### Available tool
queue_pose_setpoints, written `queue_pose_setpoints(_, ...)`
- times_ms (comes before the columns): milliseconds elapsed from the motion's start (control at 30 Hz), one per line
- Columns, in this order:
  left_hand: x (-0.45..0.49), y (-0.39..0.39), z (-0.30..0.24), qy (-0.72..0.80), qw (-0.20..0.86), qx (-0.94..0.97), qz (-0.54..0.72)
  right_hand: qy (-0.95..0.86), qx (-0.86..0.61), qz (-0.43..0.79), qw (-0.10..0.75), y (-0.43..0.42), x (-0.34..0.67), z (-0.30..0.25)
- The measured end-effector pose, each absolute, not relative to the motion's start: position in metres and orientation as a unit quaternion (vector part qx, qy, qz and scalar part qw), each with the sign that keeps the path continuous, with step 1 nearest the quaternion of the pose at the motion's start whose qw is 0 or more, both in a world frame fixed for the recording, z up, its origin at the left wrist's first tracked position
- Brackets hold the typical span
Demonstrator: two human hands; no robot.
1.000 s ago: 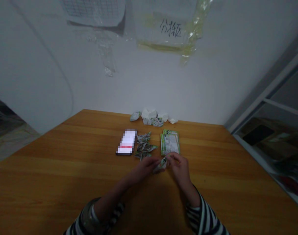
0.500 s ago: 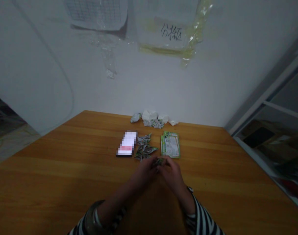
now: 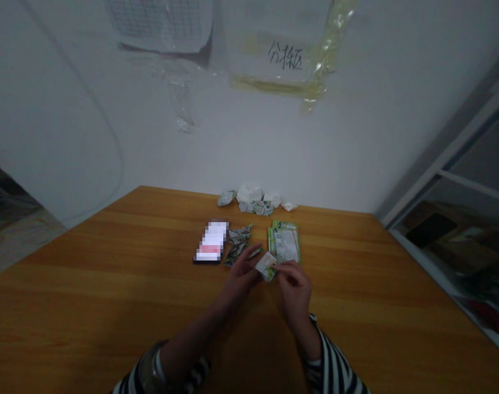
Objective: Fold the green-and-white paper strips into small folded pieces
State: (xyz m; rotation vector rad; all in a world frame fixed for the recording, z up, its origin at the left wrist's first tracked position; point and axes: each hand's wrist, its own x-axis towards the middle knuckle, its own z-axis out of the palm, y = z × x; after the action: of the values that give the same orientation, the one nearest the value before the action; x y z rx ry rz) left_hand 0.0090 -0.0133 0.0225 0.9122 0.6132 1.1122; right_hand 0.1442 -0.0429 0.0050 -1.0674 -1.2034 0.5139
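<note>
Between my left hand (image 3: 240, 277) and my right hand (image 3: 294, 290), a small folded square of green-and-white printed paper (image 3: 266, 266) is held up by its corners. The fingertips of both hands pinch it, just above the wooden table (image 3: 110, 268). Beyond my left hand lie several folded, pointed paper pieces (image 3: 237, 246). A stack of green printed leaflets (image 3: 284, 243) sits just beyond my right hand. A smartphone (image 3: 210, 242) with a pixelated screen lies left of the folded pieces.
Crumpled white and printed paper pieces (image 3: 249, 195) lie along the table's far edge against the white wall. A plastic sleeve (image 3: 282, 57) with handwritten characters is taped to the wall above. A window frame (image 3: 450, 158) stands to the right.
My hands have drawn apart from their close clasp, and the paper square now shows openly between them. The leaflets and folded pieces on the table look nearly unchanged.
</note>
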Motion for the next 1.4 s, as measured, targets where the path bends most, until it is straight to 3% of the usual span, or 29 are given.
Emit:
queue_pose_setpoints(200, 0.004, -0.011, 0.024, 0.312, 0.652, 0.471, 0.506, -0.561, -0.445, 0.342, 0.609, -0.037, 0.149, 0.005)
queue_pose_setpoints(400, 0.007, -0.017, 0.021, 0.301, 0.597, 0.536, 0.515, -0.573, -0.435, 0.350, 0.600, -0.035, 0.141, 0.006)
queue_pose_setpoints(533, 0.007, -0.018, 0.024, 0.255, 0.649, 0.518, 0.496, -0.486, -0.431, 0.394, 0.650, -0.035, 0.143, 0.006)
queue_pose_setpoints(633, 0.004, -0.015, 0.027, 0.272, 0.663, 0.538, 0.444, -0.490, -0.470, 0.365, 0.637, -0.038, 0.148, 0.011)
queue_pose_setpoints(867, -0.003, -0.009, 0.025, 0.401, 0.483, 0.670, 0.396, -0.530, -0.481, 0.359, 0.599, -0.038, 0.144, 0.008)
queue_pose_setpoints(1067, -0.003, -0.008, 0.025, 0.354, 0.535, 0.629, 0.439, -0.514, -0.473, 0.322, 0.640, -0.040, 0.148, 0.010)
queue_pose_setpoints(1267, 0.001, -0.013, 0.031, 0.349, 0.689, 0.489, 0.406, -0.572, -0.447, 0.243, 0.643, -0.041, 0.156, 0.020)
queue_pose_setpoints(1400, -0.002, -0.007, 0.028, 0.372, 0.652, 0.488, 0.445, -0.570, -0.433, 0.309, 0.626, -0.038, 0.153, 0.017)
